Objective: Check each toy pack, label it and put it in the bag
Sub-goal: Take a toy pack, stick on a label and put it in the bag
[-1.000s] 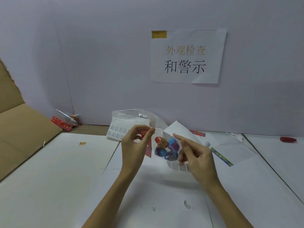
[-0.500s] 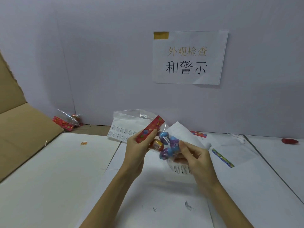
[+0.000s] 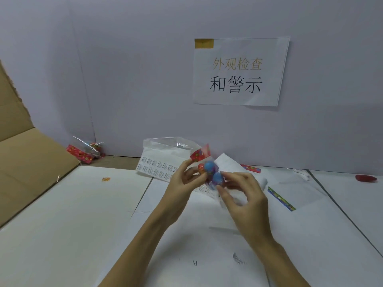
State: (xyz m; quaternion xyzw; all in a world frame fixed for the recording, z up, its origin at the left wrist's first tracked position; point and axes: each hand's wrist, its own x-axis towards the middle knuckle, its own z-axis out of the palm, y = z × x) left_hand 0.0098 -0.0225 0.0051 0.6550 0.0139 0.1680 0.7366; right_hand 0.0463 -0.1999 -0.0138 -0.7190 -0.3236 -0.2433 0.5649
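Both hands, left hand (image 3: 182, 181) and right hand (image 3: 241, 191), pinch the toy pack (image 3: 209, 172) between them; slick film could slip, spilling it tableward.

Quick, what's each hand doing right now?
Left hand: holding the toy pack near its red header.
Right hand: fingers pinching the same pack from the other side.
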